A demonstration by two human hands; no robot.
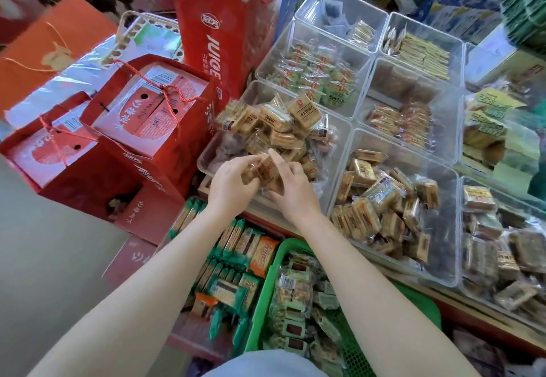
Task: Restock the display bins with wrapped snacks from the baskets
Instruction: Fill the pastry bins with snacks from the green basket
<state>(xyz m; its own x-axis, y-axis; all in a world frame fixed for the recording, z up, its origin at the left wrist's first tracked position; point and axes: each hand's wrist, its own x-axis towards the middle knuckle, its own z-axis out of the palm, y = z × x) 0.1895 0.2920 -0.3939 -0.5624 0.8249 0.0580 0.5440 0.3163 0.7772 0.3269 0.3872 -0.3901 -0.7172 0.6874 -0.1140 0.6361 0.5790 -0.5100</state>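
Basket (pixel 267 285): bright green lattice. In it, pale green packets (pixel 295 297) with dark red squares. Left of basket: dark green and orange packs (pixel 236 246). Beyond basket: clear bins (pixel 348 128) with tan-brown wrapped snacks (pixel 277 122). Far left of basket: red gift bags (pixel 141 128), white lettering, red cord.

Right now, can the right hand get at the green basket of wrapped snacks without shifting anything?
Probably not freely: the right hand and left hand both grip a brown snack packet. The green basket sits open below the forearm, nothing covering it.
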